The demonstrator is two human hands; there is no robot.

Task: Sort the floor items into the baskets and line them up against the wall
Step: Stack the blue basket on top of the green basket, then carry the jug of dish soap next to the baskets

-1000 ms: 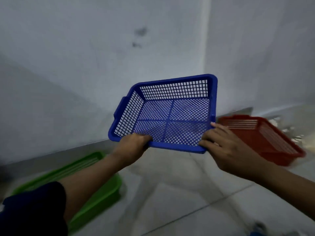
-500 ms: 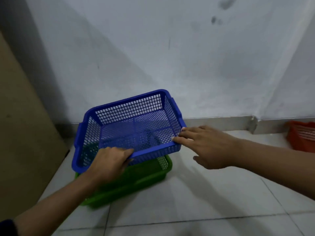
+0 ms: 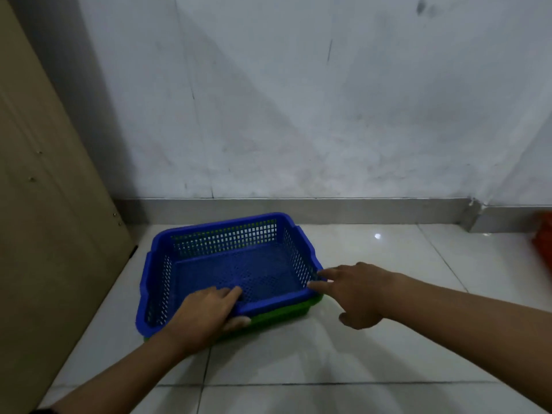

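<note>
Blue basket [image 3: 230, 264] nests in green basket [image 3: 280, 315]; left hand [image 3: 206, 315] grips rim.

No writing, label, brand mark, number or sign can be read anywhere in this view. The blue perforated plastic basket [image 3: 230, 270] carries only its grid of holes, the white plaster wall [image 3: 298, 115] shows only dark scuffs and thin cracks, and the tan flat panel [image 3: 44, 204] at the left bears a few small screw heads but no lettering. The glossy white floor tiles [image 3: 358, 354] are plain.
</note>
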